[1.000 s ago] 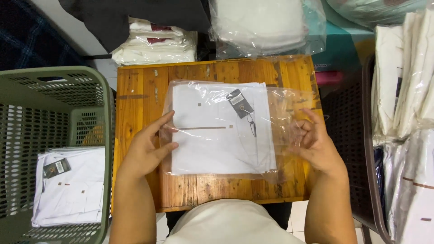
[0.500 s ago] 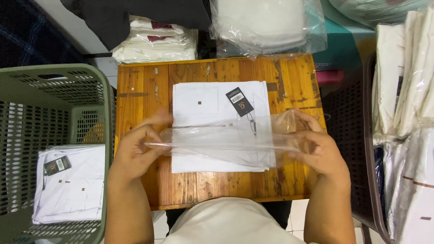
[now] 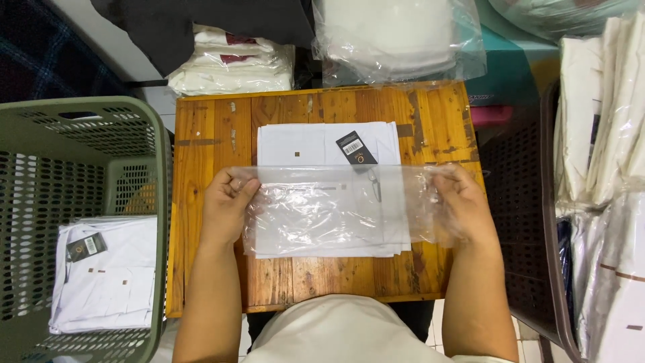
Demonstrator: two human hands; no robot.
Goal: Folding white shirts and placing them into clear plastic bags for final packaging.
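A folded white garment (image 3: 306,144) with a black hang tag (image 3: 355,147) lies flat on a small wooden table (image 3: 208,134). My left hand (image 3: 225,205) and my right hand (image 3: 463,205) each pinch one end of a clear plastic bag (image 3: 336,212), stretched between them over the near half of the garment. The far half of the garment and the tag lie uncovered.
A green slatted basket (image 3: 101,124) at the left holds a folded white garment with a tag (image 3: 101,282). Stacks of folded and bagged white clothes sit beyond the table (image 3: 232,67) (image 3: 396,37) and along the right side (image 3: 605,154).
The plastic bag has come off the far half of the garment and moved toward me; my hands shifted from resting on the package to gripping the bag's ends.
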